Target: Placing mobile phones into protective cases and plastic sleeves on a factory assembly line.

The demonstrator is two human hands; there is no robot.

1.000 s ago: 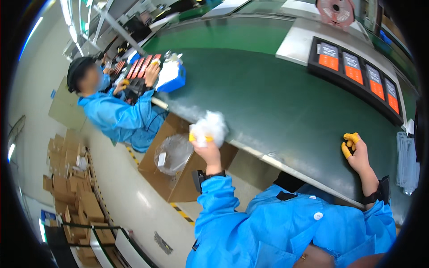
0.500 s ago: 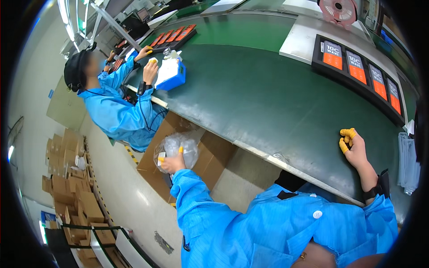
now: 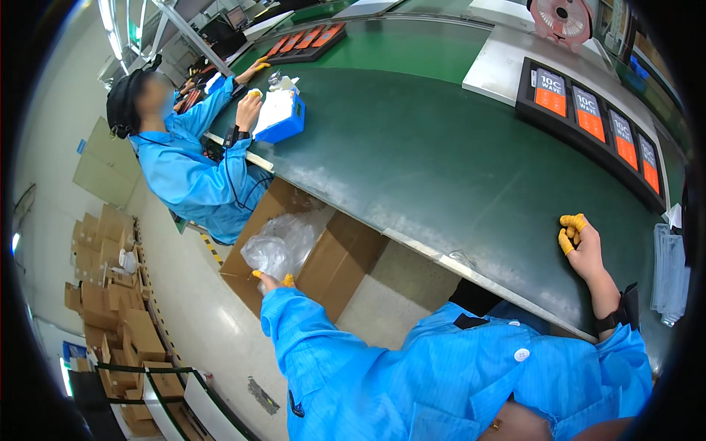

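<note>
My left hand (image 3: 273, 281), with yellow finger cots on its fingertips, reaches to the near side of an open cardboard box (image 3: 344, 257) beside the bench. Its visible fingers are spread, right against a crumpled clear plastic bag (image 3: 276, 248) in the box; part of the hand is hidden by the sleeve. On the green bench top (image 3: 412, 162) rests my right hand (image 3: 585, 246), also in yellow finger cots. Its fingers are loosely curled with a gap between thumb and forefinger, and nothing shows in them. Clear plastic sleeves (image 3: 669, 272) lie to its right.
A black tray (image 3: 523, 99) of orange-and-white packs stands at the right. To the left a co-worker (image 3: 198, 169) in blue sits beside a blue bin (image 3: 283, 128); a second tray (image 3: 312, 50) lies beyond. A pink fan (image 3: 561, 18) stands at the back.
My left hand has drawn back toward me and left, and the plastic bag has shifted and slumped in the box. The far tray and co-worker's reaching hand moved right. My right hand stayed put.
</note>
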